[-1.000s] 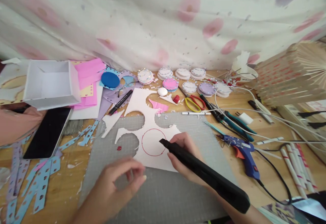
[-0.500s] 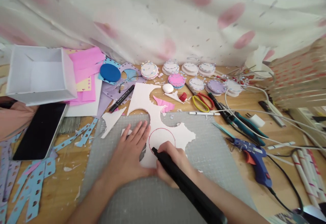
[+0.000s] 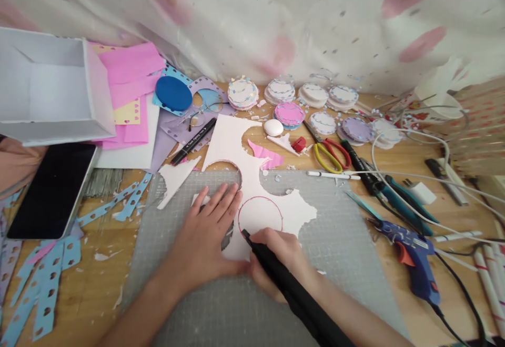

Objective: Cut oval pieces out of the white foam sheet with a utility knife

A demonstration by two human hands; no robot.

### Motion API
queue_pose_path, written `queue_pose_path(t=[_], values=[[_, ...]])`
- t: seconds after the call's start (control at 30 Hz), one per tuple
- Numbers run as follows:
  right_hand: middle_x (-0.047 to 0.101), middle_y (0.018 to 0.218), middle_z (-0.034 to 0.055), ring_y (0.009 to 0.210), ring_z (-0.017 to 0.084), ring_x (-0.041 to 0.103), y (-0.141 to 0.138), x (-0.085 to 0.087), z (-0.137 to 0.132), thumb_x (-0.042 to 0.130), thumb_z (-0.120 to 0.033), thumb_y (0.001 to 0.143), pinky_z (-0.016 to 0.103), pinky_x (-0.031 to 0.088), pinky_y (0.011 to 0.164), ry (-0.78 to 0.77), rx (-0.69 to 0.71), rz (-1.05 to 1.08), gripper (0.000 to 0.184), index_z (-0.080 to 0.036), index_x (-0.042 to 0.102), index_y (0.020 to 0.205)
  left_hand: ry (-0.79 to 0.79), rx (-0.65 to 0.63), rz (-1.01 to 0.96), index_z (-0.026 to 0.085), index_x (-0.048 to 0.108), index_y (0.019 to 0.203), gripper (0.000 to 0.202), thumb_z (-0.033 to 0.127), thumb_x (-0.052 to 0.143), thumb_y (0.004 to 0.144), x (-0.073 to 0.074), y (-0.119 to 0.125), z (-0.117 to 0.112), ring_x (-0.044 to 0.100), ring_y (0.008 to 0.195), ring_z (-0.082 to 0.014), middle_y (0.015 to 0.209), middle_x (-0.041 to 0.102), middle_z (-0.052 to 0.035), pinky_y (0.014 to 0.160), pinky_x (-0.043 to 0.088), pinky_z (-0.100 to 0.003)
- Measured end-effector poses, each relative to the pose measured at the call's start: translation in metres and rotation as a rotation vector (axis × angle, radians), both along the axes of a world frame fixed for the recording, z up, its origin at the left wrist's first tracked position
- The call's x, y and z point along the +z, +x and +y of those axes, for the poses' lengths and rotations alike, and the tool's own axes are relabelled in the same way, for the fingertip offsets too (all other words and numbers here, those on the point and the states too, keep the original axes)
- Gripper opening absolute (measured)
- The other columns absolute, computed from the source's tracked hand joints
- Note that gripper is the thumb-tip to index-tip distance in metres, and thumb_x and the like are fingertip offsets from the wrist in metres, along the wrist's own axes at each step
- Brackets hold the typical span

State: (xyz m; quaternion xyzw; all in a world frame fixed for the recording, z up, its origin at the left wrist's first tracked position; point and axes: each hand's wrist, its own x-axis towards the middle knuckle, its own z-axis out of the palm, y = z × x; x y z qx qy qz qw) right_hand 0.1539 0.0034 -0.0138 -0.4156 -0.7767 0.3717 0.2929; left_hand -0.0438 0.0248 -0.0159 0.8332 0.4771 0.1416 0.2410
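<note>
My left hand (image 3: 209, 236) lies flat with fingers spread on the left part of a white foam board (image 3: 256, 176), which has several round cut-outs along its edges. A red circle (image 3: 282, 215) is drawn on the board's lower part. Gripped in my right hand (image 3: 282, 257) is a long, thick black pen-like tool (image 3: 286, 278); its exact kind is unclear. The tool's narrow tip meets the circle's lower left line. Under the board lies a grey cutting mat (image 3: 335, 284). My left thumb rests close to my right fingers.
Decorated discs (image 3: 289, 114), scissors (image 3: 329, 152) and a black marker (image 3: 194, 141) lie behind the board. Right are pliers (image 3: 410, 199), a blue glue gun (image 3: 414, 257) and white cables (image 3: 373, 152). Left are a white box (image 3: 51, 94), a phone (image 3: 53, 191) and paper strips (image 3: 51, 289).
The view has shifted and tilted slightly, so most things appear displaced. Both hands keep nearly the same places on the board, and the tool tip stays at the circle's lower left.
</note>
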Motion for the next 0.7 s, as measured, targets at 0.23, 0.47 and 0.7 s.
queue_pose_path(t=[0.23, 0.47, 0.7], values=[[0.041, 0.06, -0.0036, 0.05, 0.012, 0.039, -0.004, 0.005, 0.005, 0.048, -0.011, 0.071, 0.025, 0.029, 0.048, -0.026, 0.075, -0.056, 0.016, -0.023, 0.04, 0.075, 0.011, -0.011, 0.017, 0.019, 0.024, 0.153, 0.108, 0.051, 0.074, 0.063, 0.0, 0.0, 0.001, 0.027, 0.144, -0.0371, 0.158, 0.028, -0.0115, 0.119, 0.003, -0.052], [0.037, 0.059, -0.0045, 0.05, 0.013, 0.038, 0.001, 0.007, 0.006, 0.047, -0.012, 0.072, 0.026, 0.027, 0.048, 0.015, 0.072, -0.03, 0.014, -0.023, 0.045, 0.079, 0.04, -0.003, 0.041, 0.018, 0.024, 0.153, 0.109, 0.057, 0.071, 0.063, -0.001, 0.001, 0.001, 0.028, 0.144, -0.0366, 0.157, 0.029, -0.0129, 0.119, 0.001, -0.051], [0.038, 0.059, -0.0038, 0.051, 0.014, 0.037, 0.008, -0.001, 0.006, 0.047, -0.012, 0.07, 0.028, 0.026, 0.051, 0.054, 0.137, -0.023, 0.014, -0.024, 0.041, 0.073, 0.013, -0.005, 0.063, 0.019, 0.026, 0.152, 0.111, 0.07, 0.068, 0.062, -0.001, 0.001, 0.002, 0.027, 0.144, -0.036, 0.157, 0.029, -0.0127, 0.119, 0.002, -0.053]])
